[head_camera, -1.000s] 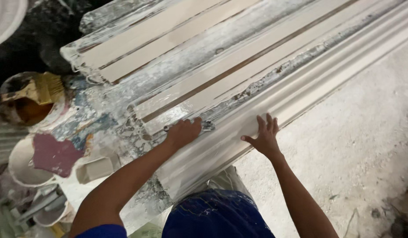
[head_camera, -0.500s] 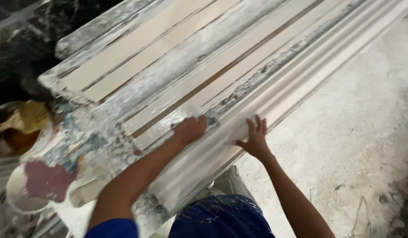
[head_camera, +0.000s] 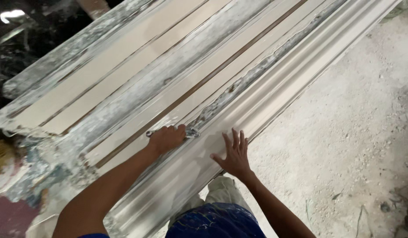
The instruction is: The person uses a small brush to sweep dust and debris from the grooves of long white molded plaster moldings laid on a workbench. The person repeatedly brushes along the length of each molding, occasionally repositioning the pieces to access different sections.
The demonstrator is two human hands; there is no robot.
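Both hands have shifted along the long white moulded plaster cornice (head_camera: 274,94) — smoothing continues. Left hand (head_camera: 166,139) is clenched on a small metal scraper (head_camera: 191,132); right hand (head_camera: 234,154) lies spread flat.

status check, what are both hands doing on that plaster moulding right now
Left hand closed around a small metal tool, at the ragged plaster ridge. Right hand flat, fingers spread, on the long white moulding. Nothing blocking either hand.

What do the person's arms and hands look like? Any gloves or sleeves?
No gloves: the left hand and right hand are bare, and so are both forearms. A bit of blue sleeve shows at the left arm's top. No watch or rings show.
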